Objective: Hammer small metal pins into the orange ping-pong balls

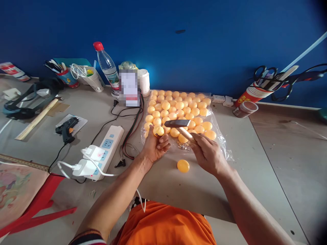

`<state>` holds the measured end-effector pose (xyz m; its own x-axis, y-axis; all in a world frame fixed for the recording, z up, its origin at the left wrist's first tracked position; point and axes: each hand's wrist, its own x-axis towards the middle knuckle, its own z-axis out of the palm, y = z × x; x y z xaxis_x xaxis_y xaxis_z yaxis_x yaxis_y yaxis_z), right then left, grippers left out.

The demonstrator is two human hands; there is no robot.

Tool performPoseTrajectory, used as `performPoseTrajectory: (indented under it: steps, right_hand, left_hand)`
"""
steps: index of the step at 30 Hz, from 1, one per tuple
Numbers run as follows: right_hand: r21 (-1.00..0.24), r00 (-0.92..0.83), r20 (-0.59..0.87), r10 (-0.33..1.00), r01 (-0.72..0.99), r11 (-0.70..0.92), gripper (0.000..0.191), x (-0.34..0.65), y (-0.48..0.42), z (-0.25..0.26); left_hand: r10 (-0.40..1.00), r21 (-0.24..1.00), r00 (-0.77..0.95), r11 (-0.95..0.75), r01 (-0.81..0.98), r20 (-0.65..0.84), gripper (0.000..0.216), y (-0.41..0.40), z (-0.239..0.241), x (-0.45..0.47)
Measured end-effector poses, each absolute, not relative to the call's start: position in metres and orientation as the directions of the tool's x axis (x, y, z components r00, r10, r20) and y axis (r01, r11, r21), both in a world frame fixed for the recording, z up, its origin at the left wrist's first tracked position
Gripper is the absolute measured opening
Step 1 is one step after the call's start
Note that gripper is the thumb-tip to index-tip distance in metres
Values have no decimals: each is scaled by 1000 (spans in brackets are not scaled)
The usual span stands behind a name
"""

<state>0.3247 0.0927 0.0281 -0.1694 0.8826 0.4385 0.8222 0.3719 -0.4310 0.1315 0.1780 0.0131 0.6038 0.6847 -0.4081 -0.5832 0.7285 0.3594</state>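
Observation:
My left hand [155,146] is closed around an orange ball [158,131], held up between thumb and fingers at the near left edge of many similar balls. A dark mark shows low on that ball. In my right hand [208,151] is the pale wooden handle of a hammer [177,123]. Its dark metal head is raised over the balls, just right of the held one. Rows of orange balls [187,110] lie on a clear plastic bag [220,143]. Small shiny metal bits [184,145] lie near the front of the bag. One loose orange ball [183,166] rests on the table between my forearms.
Left of the balls are a white power strip [108,144] with plugged-in chargers, black cables and a glue gun [66,129]. Behind stand a water bottle [108,69] and a phone [129,87]. A red cup [251,93] with scissors and tools leans at the right, by a small jar [245,109].

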Motion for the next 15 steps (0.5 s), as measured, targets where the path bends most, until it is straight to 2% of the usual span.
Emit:
performPoseTrajectory:
  steps: [3, 5, 11, 15]
  right_hand:
    - [-435, -228, 373, 900, 813, 386, 25, 322, 93, 29]
    - [-462, -206, 378, 903, 803, 376, 24, 322, 91, 32]
    - [-543, 68, 460, 885, 810, 220, 16, 336, 86, 46]
    - [-578, 273, 486, 830, 813, 71, 15, 355, 89, 45]
  left_hand:
    - [648, 340, 629, 761, -553, -429, 70, 177, 13, 132]
    - [648, 342, 637, 761, -551, -417, 70, 176, 13, 132]
    - [670, 351, 672, 741, -573, -317, 59, 177, 9, 132]
    - [674, 355, 677, 736, -577, -296, 36, 178, 9, 133]
